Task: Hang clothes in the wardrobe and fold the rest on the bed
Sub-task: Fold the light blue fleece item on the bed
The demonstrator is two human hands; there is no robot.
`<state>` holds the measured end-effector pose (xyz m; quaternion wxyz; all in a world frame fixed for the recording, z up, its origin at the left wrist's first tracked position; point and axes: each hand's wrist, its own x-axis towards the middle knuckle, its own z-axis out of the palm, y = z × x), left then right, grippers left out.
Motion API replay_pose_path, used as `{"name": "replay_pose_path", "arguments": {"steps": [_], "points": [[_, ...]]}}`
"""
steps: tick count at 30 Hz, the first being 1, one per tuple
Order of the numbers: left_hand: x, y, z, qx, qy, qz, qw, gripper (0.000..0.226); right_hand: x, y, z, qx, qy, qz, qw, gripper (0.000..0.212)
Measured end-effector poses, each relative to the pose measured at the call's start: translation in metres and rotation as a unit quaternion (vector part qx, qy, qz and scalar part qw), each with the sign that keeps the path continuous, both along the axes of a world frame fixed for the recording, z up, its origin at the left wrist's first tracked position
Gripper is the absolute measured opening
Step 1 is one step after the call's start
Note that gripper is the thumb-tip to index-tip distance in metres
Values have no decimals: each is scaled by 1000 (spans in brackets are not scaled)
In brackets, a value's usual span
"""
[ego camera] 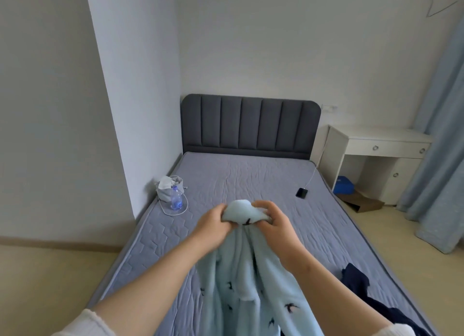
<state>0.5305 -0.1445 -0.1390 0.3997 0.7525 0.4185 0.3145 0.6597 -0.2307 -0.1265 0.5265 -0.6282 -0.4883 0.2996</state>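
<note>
I have both hands raised over the middle of the bed [251, 177], gathering the top end of a pale blue fleece garment [241, 273]. My left hand [213, 222] has its fingers curled tight round a bunched knob of the fabric. My right hand [273, 221] pinches the same bunch from the other side, thumb and fingers closed on it, so the two hands nearly touch. From that grip the garment hangs down toward me in long soft folds and spreads across the near part of the grey quilted mattress. Its pile looks fluffy and thick, and small dark bird shapes are scattered over it, one of them just below my knuckles. I cannot tell what kind of garment it is.

A dark navy garment [356, 283] lies crumpled at the bed's right edge, just beside the blue one. Farther up the mattress, a black phone [301, 192] lies on a white cable near the right side. On the left side, a water bottle [176, 197] stands against a grey drawstring pouch [167, 188]. A white desk [376, 144] stands right of the headboard [251, 124].
</note>
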Motion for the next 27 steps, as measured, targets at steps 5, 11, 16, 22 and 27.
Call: {"name": "replay_pose_path", "arguments": {"steps": [5, 11, 16, 22, 27], "points": [[2, -12, 27, -198, -302, -18, 932, 25, 12, -17, -26, -100, -69, -67, 990, 64], [-19, -10, 59, -300, -419, -73, 854, 13, 20, -15, -31, -101, 48, -100, 989, 11], [-50, -9, 42, -372, -272, -191, 866, 42, 19, -8, 2, 57, 105, -145, 982, 26], [-39, -14, 14, -418, -270, -128, 858, 53, -17, -2, 26, 72, 66, -3, 995, 57], [-34, -12, 32, -350, -265, -49, 897, 44, -13, -7, 25, -34, 146, 179, 972, 58]]}}
